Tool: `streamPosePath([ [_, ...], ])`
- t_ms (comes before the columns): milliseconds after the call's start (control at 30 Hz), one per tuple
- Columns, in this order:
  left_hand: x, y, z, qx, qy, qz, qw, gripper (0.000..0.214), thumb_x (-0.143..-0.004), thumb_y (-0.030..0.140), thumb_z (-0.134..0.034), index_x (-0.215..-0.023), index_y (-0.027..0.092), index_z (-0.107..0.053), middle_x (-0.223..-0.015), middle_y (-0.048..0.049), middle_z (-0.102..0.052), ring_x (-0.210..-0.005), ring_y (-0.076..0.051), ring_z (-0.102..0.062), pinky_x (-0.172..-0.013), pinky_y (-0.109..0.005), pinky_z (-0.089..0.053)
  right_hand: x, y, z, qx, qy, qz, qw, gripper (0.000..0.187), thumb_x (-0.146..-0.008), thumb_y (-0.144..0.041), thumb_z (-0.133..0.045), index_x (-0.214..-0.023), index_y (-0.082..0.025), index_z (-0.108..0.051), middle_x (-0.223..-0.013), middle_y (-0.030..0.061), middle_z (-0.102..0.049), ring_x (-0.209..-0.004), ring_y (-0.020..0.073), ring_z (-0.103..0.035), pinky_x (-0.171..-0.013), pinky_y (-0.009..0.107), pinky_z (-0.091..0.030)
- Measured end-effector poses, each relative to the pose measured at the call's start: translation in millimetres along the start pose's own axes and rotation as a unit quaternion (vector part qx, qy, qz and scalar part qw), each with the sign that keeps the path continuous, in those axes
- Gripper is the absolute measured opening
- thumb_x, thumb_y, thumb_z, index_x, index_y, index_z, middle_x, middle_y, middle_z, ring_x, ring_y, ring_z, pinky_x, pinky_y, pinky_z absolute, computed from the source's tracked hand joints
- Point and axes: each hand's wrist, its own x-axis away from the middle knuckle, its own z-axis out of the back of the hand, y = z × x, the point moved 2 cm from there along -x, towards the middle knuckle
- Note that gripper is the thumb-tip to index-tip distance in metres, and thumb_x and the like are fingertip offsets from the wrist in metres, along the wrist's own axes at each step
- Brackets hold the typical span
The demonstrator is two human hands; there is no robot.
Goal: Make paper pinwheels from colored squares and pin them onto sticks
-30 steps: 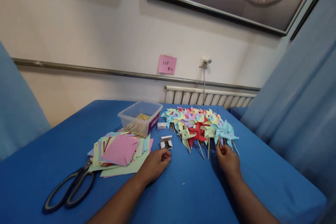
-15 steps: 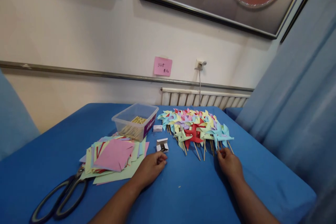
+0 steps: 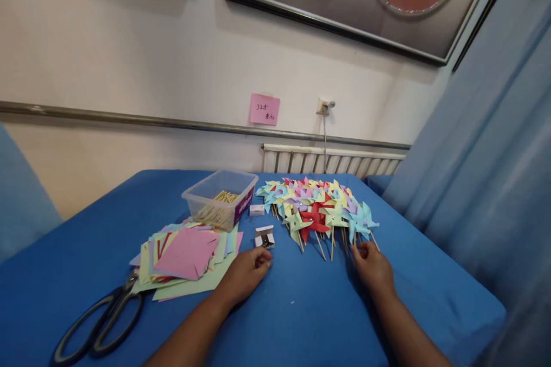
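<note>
My right hand [image 3: 373, 266] is closed, its fingertips pinching the stick of a light-blue paper pinwheel [image 3: 359, 221] at the right front of a dense bunch. Beside it lie a red pinwheel [image 3: 315, 220] and several others in pale green, yellow, pink and purple, their sticks pointing toward me. My left hand [image 3: 245, 272] rests on the table with its fingers curled in, and nothing shows in them. Just beyond its fingertips stands a small open white box [image 3: 264, 237] with small dark metal pieces inside.
Left of my left hand are stacked coloured paper squares [image 3: 187, 255] and large dark-handled scissors [image 3: 101, 321]. Behind them stands a clear plastic tub [image 3: 202, 202] of wooden sticks, with a small closed box [image 3: 257, 210] beside it. A blue cloth [image 3: 297, 332] covers the table.
The view has shifted very slightly. Both hands keep their places, the right one at the light-blue pinwheel's stick and the left one near the open box.
</note>
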Motion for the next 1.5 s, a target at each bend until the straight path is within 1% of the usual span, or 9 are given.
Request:
streamPosePath([
  [100, 0.4, -0.1, 0.4, -0.003, 0.003, -0.001, 1.0, 0.023, -0.077, 0.032, -0.05, -0.09, 0.018, -0.063, -0.081, -0.0037, -0.067, -0.075, -0.019, -0.062, -0.066, -0.027, -0.043, -1.1, 0.8, -3.1, 0.009, -0.025, 0.003, 1.0, 0.027, -0.081, -0.045, -0.046, -0.077, -0.022, -0.06, -0.067, 0.0021, -0.066, -0.064, 0.0192, -0.062, -0.054, 0.026, -0.034],
  [267, 1.0, 0.4, 1.4, -0.005, 0.0, -0.004, 1.0, 0.023, -0.077, 0.032, -0.05, -0.09, 0.018, -0.063, -0.082, -0.0038, -0.067, -0.076, -0.019, -0.062, -0.067, -0.027, -0.043, -5.3, 3.2, 3.1, 0.005, 0.011, -0.014, 1.0, 0.026, -0.083, -0.043, -0.045, -0.081, -0.023, -0.061, -0.072, 0.0025, -0.069, -0.066, 0.0189, -0.062, -0.054, 0.025, -0.033],
  [500, 1.0, -0.2, 0.8, -0.008, -0.001, -0.003, 1.0, 0.022, -0.078, 0.032, -0.05, -0.089, 0.019, -0.063, -0.083, -0.0032, -0.067, -0.077, -0.018, -0.062, -0.067, -0.027, -0.043, -15.8, 8.6, 7.0, 0.063, 0.007, 0.038, 0.997, 0.028, -0.085, -0.041, -0.042, -0.089, -0.022, -0.062, -0.074, 0.0048, -0.069, -0.066, 0.0196, -0.063, -0.052, 0.025, -0.029],
  [933, 0.0, 1.5, 2.4, -0.016, 0.001, -0.001, 1.0, 0.022, -0.077, 0.032, -0.05, -0.088, 0.018, -0.063, -0.08, -0.0035, -0.067, -0.076, -0.018, -0.062, -0.067, -0.027, -0.043, -8.0, 9.1, 6.4, -0.002, 0.035, 0.032, 0.999, 0.028, -0.082, -0.046, -0.046, -0.088, -0.021, -0.058, -0.063, 0.0004, -0.064, -0.058, 0.0175, -0.06, -0.049, 0.024, -0.031],
  [1100, -0.8, -0.3, 1.4, -0.019, 0.001, -0.003, 1.0, 0.023, -0.077, 0.031, -0.05, -0.09, 0.017, -0.063, -0.082, -0.004, -0.067, -0.076, -0.018, -0.062, -0.068, -0.027, -0.043, -0.4, 4.1, 12.0, -0.036, 0.093, 0.061, 0.993, 0.03, -0.083, -0.046, -0.043, -0.083, -0.02, -0.058, -0.066, 0.004, -0.065, -0.059, 0.0195, -0.06, -0.052, 0.026, -0.034],
  [1200, -0.4, -0.4, 0.1, -0.018, -0.001, 0.001, 1.0, 0.022, -0.076, 0.029, -0.05, -0.09, 0.018, -0.063, -0.083, -0.0038, -0.068, -0.076, -0.018, -0.062, -0.067, -0.027, -0.042, 19.6, -22.7, 8.4, -0.112, 0.077, 0.135, 0.981, 0.029, -0.085, -0.044, -0.043, -0.083, -0.019, -0.057, -0.067, 0.0046, -0.064, -0.06, 0.0193, -0.059, -0.057, 0.027, -0.037],
  [1333, 1.5, 1.0, -2.2, -0.021, 0.004, -0.014, 1.0, 0.019, -0.074, 0.025, -0.051, -0.085, 0.018, -0.064, -0.08, -0.0029, -0.068, -0.075, -0.018, -0.061, -0.066, -0.026, -0.041, 58.2, -100.9, -18.3, -0.259, -0.056, 0.223, 0.938, 0.023, -0.085, -0.04, -0.046, -0.082, -0.019, -0.056, -0.067, 0.0013, -0.062, -0.059, 0.0153, -0.056, -0.057, 0.025, -0.039],
  [1400, 3.5, 1.3, -2.9, -0.012, 0.018, -0.024, 0.999, 0.019, -0.073, 0.024, -0.05, -0.084, 0.018, -0.065, -0.077, -0.002, -0.067, -0.073, -0.018, -0.061, -0.065, -0.026, -0.041, 73.1, -143.7, -40.4, -0.358, -0.124, 0.206, 0.902, 0.022, -0.083, -0.04, -0.049, -0.081, -0.019, -0.057, -0.067, 0.0004, -0.06, -0.06, 0.0145, -0.055, -0.057, 0.024, -0.04],
  [1500, 9.9, 0.5, -2.6, -0.012, 0.046, -0.018, 0.999, 0.018, -0.075, 0.022, -0.047, -0.078, 0.017, -0.064, -0.072, -0.0014, -0.066, -0.07, -0.018, -0.06, -0.063, -0.026, -0.041, 83.5, -187.0, -75.8, -0.486, -0.194, 0.111, 0.845, 0.024, -0.079, -0.042, -0.051, -0.074, -0.019, -0.054, -0.061, -0.0021, -0.056, -0.053, 0.0128, -0.051, -0.051, 0.023, -0.039],
])
